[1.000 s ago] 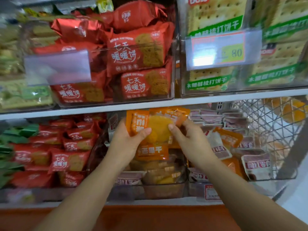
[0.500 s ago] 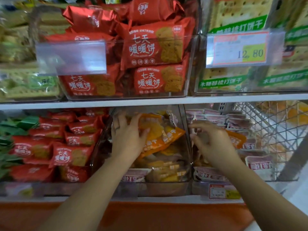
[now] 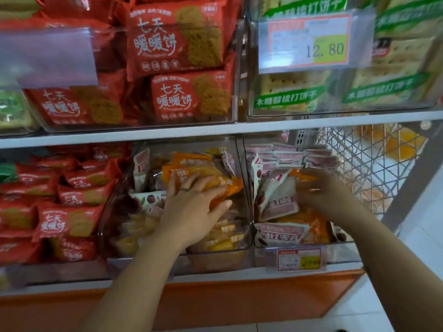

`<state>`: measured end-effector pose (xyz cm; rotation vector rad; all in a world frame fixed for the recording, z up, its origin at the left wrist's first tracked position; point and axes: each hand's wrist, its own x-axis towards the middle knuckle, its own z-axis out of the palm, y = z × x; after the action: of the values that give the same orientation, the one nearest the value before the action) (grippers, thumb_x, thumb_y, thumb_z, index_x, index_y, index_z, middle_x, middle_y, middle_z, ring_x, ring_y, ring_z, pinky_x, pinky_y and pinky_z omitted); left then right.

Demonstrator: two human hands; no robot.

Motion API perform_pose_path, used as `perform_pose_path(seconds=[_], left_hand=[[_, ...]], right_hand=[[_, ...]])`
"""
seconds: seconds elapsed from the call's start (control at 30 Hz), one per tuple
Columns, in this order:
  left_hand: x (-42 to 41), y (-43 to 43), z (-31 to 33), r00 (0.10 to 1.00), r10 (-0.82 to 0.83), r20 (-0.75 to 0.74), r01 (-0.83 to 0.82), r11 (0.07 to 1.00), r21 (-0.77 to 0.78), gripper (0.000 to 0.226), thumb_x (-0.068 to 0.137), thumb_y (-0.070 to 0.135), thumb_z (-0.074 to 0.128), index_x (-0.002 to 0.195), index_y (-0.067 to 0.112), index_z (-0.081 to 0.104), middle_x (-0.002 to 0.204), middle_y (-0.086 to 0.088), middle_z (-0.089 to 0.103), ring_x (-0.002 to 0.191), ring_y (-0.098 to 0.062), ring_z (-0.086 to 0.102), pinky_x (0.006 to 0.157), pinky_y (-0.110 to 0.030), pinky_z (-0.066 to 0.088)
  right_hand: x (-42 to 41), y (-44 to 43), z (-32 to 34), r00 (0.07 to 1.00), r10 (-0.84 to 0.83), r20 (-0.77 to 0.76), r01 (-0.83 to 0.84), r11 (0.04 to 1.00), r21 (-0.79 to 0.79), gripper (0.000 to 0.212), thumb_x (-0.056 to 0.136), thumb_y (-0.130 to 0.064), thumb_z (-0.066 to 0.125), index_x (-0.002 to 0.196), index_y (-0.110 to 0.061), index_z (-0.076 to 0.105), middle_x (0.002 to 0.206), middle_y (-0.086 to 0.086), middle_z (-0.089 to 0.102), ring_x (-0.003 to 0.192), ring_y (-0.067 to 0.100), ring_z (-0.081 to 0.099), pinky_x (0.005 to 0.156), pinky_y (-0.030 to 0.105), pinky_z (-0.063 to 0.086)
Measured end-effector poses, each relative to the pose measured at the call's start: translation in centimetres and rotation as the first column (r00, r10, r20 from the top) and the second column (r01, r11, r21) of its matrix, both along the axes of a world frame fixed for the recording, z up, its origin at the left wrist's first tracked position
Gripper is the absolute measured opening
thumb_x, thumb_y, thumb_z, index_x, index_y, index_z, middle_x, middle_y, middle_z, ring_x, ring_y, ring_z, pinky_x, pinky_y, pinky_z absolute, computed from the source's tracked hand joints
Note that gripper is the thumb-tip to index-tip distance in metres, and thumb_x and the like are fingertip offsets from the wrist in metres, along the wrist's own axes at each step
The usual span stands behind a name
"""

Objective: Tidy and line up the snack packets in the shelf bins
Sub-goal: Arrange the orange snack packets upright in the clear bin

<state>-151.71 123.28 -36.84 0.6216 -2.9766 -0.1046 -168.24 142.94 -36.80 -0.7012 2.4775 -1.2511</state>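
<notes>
In the middle clear bin point(image 3: 247, 219) lies a heap of orange snack packets point(image 3: 189, 167) mixed with white-and-pink ones. My left hand point(image 3: 191, 207) rests on the orange packets with its fingers spread flat and its thumb below their edge. The right clear bin point(image 3: 342, 254) holds pink-and-white packets point(image 3: 280, 204), some standing in a row at the back. My right hand point(image 3: 323, 192) reaches into it and its curled fingers pinch a stray orange packet point(image 3: 300, 175) lying among them.
Red biscuit packets point(image 3: 69, 221) fill the bin to the left. The shelf board point(image 3: 215, 130) above carries bins of red packets point(image 3: 179, 44) and green cracker packs point(image 3: 287, 97) behind a price tag point(image 3: 309, 44). A wire basket point(image 3: 364, 168) stands at the right.
Both hands held one orange packet up before the bin. My left hand laid it on the middle bin's heap; my right hand let go and moved into the right bin.
</notes>
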Motion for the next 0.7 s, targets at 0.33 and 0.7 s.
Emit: perform_pose_path(seconds=[0.33, 0.7], left_hand=[[-5.2, 5.0, 2.9, 0.929, -0.349, -0.127, 0.357, 0.933, 0.051, 0.034, 0.096, 0.048, 0.042, 0.128, 0.045, 0.052, 0.152, 0.016, 0.024, 0.141, -0.009, 0.009, 0.116, -0.052, -0.004], [-7.3, 4.6, 1.1, 0.953, -0.302, -0.037, 0.304, 0.949, 0.088, 0.031, 0.099, 0.033, 0.036, 0.122, 0.04, 0.057, 0.139, 0.017, 0.038, 0.136, -0.009, 0.023, 0.116, -0.048, 0.013]], right_hand=[[-0.7, -1.0, -0.2, 0.91, 0.363, 0.2, -0.28, 0.895, -0.348, 0.048, 0.088, 0.014, 0.048, 0.123, -0.02, 0.049, 0.113, -0.006, 0.064, 0.1, 0.003, 0.064, 0.073, 0.018, 0.054], [-3.6, 2.5, -2.1, 0.984, 0.017, -0.175, 0.027, 0.969, 0.245, 0.059, 0.084, -0.032, 0.064, 0.136, -0.027, 0.038, 0.113, 0.003, 0.061, 0.082, 0.017, 0.06, 0.062, 0.029, 0.049]])
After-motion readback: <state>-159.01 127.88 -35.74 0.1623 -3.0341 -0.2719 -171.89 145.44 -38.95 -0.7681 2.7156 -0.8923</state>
